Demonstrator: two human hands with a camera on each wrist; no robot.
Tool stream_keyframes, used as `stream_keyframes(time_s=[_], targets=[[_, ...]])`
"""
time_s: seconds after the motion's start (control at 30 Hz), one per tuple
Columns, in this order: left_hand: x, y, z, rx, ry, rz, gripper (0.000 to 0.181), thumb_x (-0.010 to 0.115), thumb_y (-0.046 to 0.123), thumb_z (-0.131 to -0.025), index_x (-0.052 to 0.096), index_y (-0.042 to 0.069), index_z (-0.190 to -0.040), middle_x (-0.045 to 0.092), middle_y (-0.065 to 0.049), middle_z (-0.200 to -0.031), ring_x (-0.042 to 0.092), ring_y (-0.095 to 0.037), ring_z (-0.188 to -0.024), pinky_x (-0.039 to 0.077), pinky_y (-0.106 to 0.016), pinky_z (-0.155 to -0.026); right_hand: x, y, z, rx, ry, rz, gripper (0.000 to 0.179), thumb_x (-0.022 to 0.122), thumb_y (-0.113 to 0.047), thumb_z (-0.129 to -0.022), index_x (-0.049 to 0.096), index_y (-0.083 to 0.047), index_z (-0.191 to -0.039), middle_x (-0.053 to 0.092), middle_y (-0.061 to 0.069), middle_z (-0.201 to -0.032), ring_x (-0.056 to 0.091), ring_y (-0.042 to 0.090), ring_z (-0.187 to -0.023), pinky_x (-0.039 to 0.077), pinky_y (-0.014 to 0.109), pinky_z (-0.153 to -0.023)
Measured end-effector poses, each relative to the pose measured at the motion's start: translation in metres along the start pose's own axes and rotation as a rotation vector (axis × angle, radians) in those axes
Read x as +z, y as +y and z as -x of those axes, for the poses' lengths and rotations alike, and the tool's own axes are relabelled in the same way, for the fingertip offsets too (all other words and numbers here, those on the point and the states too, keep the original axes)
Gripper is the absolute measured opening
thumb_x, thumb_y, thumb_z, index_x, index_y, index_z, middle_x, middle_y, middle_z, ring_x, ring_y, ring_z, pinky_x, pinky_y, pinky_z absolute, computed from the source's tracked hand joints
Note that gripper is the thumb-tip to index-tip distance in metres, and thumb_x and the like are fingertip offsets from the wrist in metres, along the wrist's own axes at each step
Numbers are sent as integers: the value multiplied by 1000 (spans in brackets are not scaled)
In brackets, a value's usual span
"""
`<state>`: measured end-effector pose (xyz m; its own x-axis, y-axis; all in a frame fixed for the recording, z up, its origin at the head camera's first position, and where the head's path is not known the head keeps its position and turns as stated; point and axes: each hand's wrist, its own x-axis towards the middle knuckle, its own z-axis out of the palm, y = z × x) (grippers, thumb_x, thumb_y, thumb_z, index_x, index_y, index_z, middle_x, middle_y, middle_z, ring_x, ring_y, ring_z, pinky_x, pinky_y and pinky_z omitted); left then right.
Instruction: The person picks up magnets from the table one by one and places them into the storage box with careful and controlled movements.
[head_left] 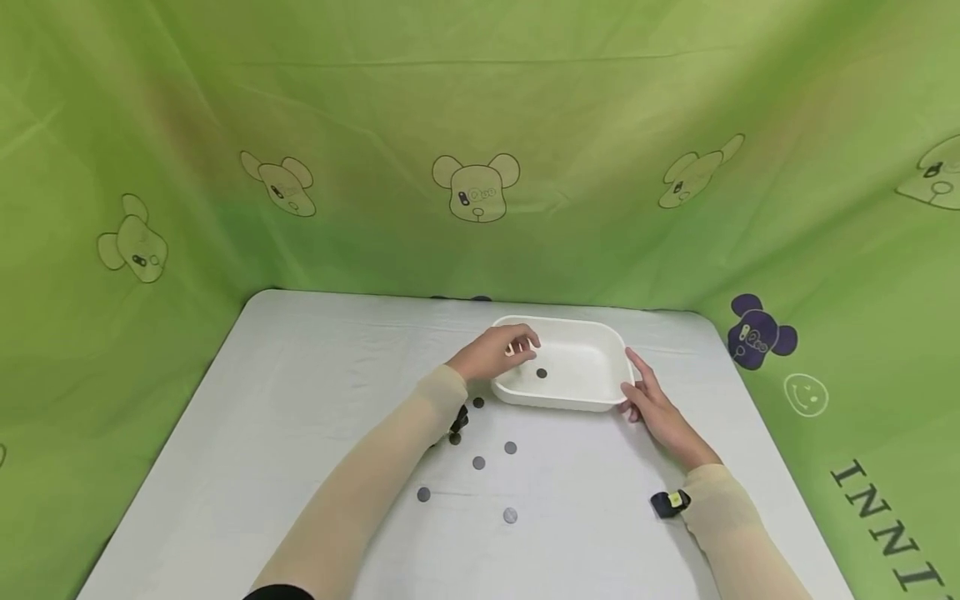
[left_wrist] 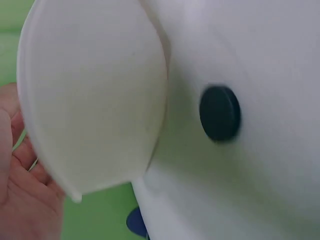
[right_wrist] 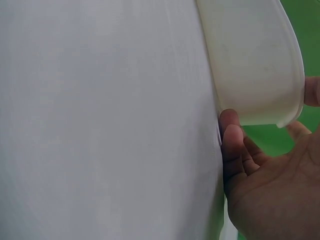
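Beige sleeves closest, at 7 and 5 o'clock. White worktop beyond. White tray sits on it, toward 1 o'clock. Right hand grips the tray's 3-4 o'clock end. Left hand over the tray's 9 o'clock side, fingers loosely curled, moderate gap to thumb. Dark disc within tray, just below those fingertips; can't tell if settled. Loose discs on worktop, tray's 7-8 o'clock.
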<state>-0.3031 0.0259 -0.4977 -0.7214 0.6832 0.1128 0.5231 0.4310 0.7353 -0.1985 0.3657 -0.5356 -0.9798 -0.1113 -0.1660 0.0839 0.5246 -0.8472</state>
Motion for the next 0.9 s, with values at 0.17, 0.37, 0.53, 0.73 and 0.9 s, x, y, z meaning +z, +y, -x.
stream_keyframes(time_s=[0.17, 0.37, 0.53, 0.73, 0.9], targets=[[-12, -4, 11, 28, 57, -14, 26, 65, 23, -110, 68, 9, -132, 69, 1, -119, 62, -13, -108, 52, -32, -102, -1, 0, 1, 3, -4, -12, 70, 38, -28, -119, -6, -23, -173, 56, 14, -103, 52, 20, -83, 47, 28, -75], [-26, -10, 29, 28, 122, -7, 23, 67, 22, -109, 68, 12, -129, 70, 0, -120, 63, -14, -110, 52, -37, -105, 0, -1, 1, -5, 4, -27, 72, 41, -32, -118, -5, -28, -173, 56, 13, -103, 52, 18, -84, 47, 27, -75], [-33, -17, 45, 16, 139, -2, 22, 68, 21, -108, 69, 12, -128, 70, 1, -120, 63, -15, -109, 52, -42, -106, 0, -1, 2, -16, 2, -35, 72, 42, -35, -118, -4, -30, -173, 56, 13, -103, 52, 18, -84, 48, 26, -75], [-40, -22, 64, -22, 138, -37, 24, 69, 22, -108, 69, 13, -129, 69, 2, -122, 63, -15, -109, 53, -39, -103, 1, -1, 3, -23, 5, -37, 72, 43, -35, -118, -3, -30, -174, 56, 14, -102, 52, 18, -83, 47, 26, -75], [-46, -26, 78, -43, 131, -97, 25, 70, 27, -107, 69, 19, -131, 69, 5, -123, 63, -14, -110, 54, -38, -100, 3, 0, 3, -25, 4, -33, 72, 42, -35, -118, -3, -29, -174, 56, 14, -103, 52, 18, -84, 47, 26, -75]])
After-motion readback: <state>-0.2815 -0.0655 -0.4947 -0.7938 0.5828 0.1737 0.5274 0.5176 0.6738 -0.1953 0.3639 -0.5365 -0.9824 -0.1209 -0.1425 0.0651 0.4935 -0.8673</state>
